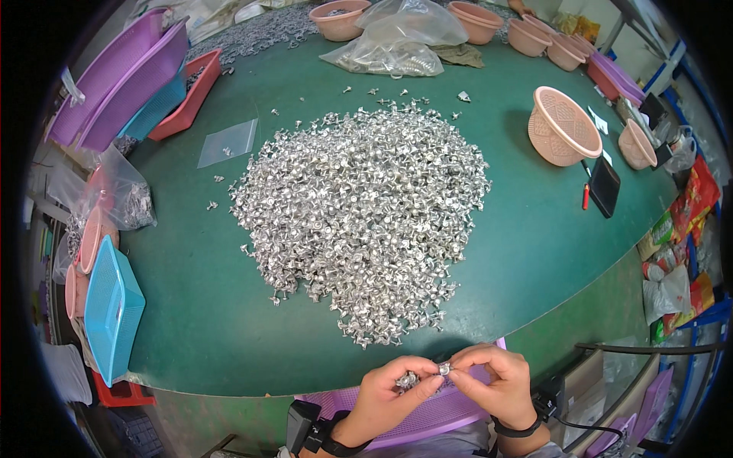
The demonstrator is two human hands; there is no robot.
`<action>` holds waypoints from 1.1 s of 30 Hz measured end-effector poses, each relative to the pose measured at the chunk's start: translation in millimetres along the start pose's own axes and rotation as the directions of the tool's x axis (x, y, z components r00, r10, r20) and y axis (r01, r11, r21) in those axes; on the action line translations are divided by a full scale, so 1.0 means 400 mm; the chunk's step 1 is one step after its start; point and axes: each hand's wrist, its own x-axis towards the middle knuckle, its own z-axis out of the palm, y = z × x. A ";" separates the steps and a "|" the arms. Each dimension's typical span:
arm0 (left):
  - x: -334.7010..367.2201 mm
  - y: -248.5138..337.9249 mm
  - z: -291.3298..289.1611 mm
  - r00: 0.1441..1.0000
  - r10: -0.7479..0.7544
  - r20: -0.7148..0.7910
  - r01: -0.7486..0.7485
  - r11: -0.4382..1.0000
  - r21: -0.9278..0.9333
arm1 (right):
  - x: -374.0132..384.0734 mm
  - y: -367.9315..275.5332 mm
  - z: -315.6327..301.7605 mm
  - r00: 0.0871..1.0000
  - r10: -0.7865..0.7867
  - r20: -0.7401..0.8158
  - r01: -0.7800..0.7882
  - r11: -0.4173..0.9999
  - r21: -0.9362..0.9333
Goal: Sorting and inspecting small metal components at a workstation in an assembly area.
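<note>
Near the table's front edge, my left hand [384, 403] is closed around several small silvery metal parts [407, 381]. Between its fingertips and those of my right hand [496, 383], one small shiny metal piece [444, 369] is pinched; its exact kind is too small to make out. Both hands are over a purple plastic basket [412, 427] with slotted sides, partly hidden by them. Just beyond lies a large heap of similar silvery metal parts [359, 221], with short stems and flat heads, spread over the green table [527, 267].
A peach basket [563, 130], a red-handled tool [586, 196] and a black flat object [605, 187] lie at the right. At left are a blue basket [114, 313], a clear bag [229, 143] and stacked purple baskets [137, 84]. Clear plastic bags [401, 38] sit at the back.
</note>
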 end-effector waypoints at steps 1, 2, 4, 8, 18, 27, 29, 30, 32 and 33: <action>-0.001 0.000 0.000 1.000 0.000 0.000 0.000 1.000 0.000 | 0.000 0.000 0.000 1.000 -0.001 -0.002 0.001 1.000 0.014; -0.001 0.000 -0.001 1.000 0.001 0.004 -0.001 1.000 -0.013 | -0.001 0.000 0.001 1.000 -0.001 -0.001 0.001 1.000 0.015; -0.004 -0.002 -0.003 1.000 0.002 0.007 -0.002 1.000 -0.025 | -0.001 -0.001 0.003 1.000 -0.001 -0.002 0.001 0.999 0.034; -0.005 -0.003 -0.003 0.998 -0.058 -0.001 0.058 0.997 -0.044 | -0.004 0.002 0.004 1.000 -0.001 -0.005 0.001 0.999 0.050; -0.005 0.006 -0.001 0.996 -0.082 -0.022 0.081 0.996 -0.039 | -0.002 0.007 0.006 0.998 -0.058 0.014 0.058 0.998 0.006; -0.002 0.002 -0.007 0.998 0.015 0.060 -0.011 0.998 -0.059 | -0.004 0.004 0.007 0.994 -0.111 0.017 0.112 0.993 -0.044; -0.004 0.001 -0.005 0.999 -0.011 0.054 0.014 0.997 -0.070 | -0.006 0.007 0.008 0.995 -0.103 0.010 0.103 0.995 -0.004; -0.006 0.000 -0.004 0.998 -0.036 0.047 0.040 0.996 -0.082 | -0.006 0.007 0.008 0.995 -0.100 0.009 0.100 0.995 0.014; -0.007 -0.003 -0.006 0.998 -0.039 0.052 0.044 0.993 -0.105 | -0.007 0.008 0.008 0.995 -0.096 0.007 0.096 0.995 0.031; -0.007 -0.004 -0.006 0.998 -0.041 0.056 0.048 0.991 -0.129 | -0.007 0.009 0.008 0.995 -0.098 0.009 0.098 0.995 0.033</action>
